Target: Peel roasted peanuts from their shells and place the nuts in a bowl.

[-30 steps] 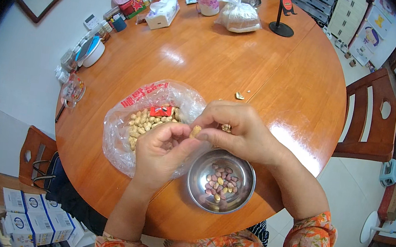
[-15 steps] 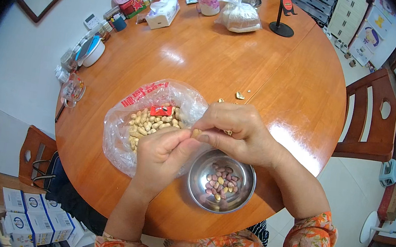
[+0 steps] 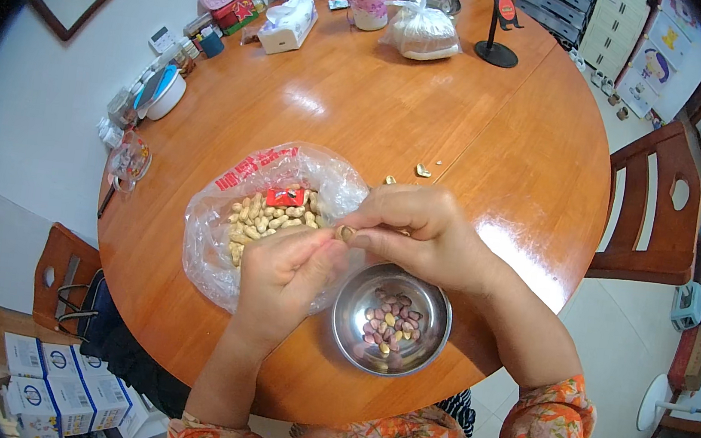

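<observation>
Between the fingertips of both hands sits a peanut [image 3: 344,233], its shell cracked open. My left hand [image 3: 286,268] pinches it from the left, thumb and forefinger pressed together. From the right, my right hand [image 3: 418,234] grips the same peanut with thumb and fingers. Behind my left hand lies a clear plastic bag [image 3: 203,258] with red print, full of unshelled peanuts [image 3: 262,219] and a small red packet [image 3: 285,198]. Just below my right hand stands a steel bowl [image 3: 338,339] holding several shelled peanut kernels [image 3: 391,317], mostly purplish, a few pale.
Bits of empty shell [image 3: 422,171] lie beyond my right hand. Farther back on the round wooden table [image 3: 379,118] are a tissue box [image 3: 288,28], a lidded cup [image 3: 367,0], a tied bag [image 3: 423,33] and a black stand [image 3: 496,52]. A wooden chair [image 3: 636,256] is at right.
The peanut's shell now shows an open gap facing up, where it looked closed before. My fingers have shifted slightly; both hands stay in nearly the same place.
</observation>
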`<state>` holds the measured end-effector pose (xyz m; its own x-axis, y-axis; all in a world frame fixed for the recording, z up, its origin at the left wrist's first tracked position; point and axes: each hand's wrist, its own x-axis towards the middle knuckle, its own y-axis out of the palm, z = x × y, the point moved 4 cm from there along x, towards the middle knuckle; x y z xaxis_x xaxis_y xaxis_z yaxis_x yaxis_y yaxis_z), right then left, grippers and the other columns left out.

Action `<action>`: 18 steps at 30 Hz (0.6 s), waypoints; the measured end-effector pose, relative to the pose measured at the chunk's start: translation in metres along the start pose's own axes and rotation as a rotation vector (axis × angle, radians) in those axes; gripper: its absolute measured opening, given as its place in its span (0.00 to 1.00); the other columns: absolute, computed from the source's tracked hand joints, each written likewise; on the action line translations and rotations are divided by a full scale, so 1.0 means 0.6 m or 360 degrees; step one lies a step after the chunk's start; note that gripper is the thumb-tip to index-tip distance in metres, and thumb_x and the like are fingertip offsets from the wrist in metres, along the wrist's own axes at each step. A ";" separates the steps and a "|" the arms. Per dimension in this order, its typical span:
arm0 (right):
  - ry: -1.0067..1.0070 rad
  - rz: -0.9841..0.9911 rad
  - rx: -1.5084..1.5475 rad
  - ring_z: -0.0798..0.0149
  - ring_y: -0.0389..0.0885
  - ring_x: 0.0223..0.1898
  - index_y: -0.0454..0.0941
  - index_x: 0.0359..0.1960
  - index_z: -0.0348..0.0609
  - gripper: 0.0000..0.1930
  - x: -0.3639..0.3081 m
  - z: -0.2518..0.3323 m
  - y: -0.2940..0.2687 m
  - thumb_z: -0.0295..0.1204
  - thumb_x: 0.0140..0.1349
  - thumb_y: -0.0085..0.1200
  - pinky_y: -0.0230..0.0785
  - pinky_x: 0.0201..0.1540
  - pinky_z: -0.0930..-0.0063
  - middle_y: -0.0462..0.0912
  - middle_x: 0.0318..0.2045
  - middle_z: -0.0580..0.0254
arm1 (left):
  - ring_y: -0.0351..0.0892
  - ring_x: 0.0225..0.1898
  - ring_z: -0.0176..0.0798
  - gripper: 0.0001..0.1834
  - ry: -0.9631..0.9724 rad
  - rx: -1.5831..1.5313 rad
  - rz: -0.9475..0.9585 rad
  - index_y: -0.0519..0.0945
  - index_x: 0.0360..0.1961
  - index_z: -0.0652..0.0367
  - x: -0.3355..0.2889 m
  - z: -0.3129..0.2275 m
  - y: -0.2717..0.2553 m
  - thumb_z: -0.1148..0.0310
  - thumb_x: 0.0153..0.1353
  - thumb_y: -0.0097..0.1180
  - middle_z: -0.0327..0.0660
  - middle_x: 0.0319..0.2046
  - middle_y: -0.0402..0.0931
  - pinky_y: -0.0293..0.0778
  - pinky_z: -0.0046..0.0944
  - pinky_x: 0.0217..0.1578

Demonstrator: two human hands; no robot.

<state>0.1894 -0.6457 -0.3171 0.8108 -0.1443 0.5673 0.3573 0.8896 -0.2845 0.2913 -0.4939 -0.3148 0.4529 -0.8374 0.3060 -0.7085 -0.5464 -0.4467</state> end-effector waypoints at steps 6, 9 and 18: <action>0.0491 0.0149 0.0602 0.72 0.82 0.29 0.85 0.40 0.35 0.07 -0.003 -0.010 -0.007 0.25 0.64 0.61 0.73 0.31 0.79 0.83 0.31 0.61 | 0.78 0.30 0.28 0.12 -0.0325 -0.0423 0.0100 0.84 0.43 0.70 -0.004 0.008 0.001 0.71 0.68 0.58 0.38 0.29 0.81 0.72 0.28 0.30; 0.0511 0.0153 0.0526 0.72 0.83 0.29 0.85 0.39 0.35 0.06 -0.004 -0.010 -0.009 0.25 0.64 0.60 0.73 0.30 0.79 0.83 0.31 0.61 | 0.78 0.31 0.28 0.12 -0.0286 -0.0413 0.0118 0.84 0.44 0.70 -0.003 0.011 0.003 0.70 0.67 0.59 0.38 0.30 0.81 0.72 0.27 0.31; 0.0222 0.0143 0.0196 0.70 0.83 0.28 0.85 0.39 0.35 0.05 -0.004 -0.004 -0.012 0.23 0.63 0.61 0.74 0.30 0.77 0.83 0.31 0.60 | 0.79 0.29 0.29 0.10 0.0044 -0.0012 0.0143 0.85 0.38 0.70 0.006 0.000 0.003 0.71 0.67 0.59 0.40 0.29 0.82 0.74 0.28 0.31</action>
<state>0.1859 -0.6529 -0.3181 0.8962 -0.1129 0.4290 0.2281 0.9467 -0.2275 0.2918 -0.4976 -0.3146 0.3726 -0.8821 0.2881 -0.7496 -0.4691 -0.4670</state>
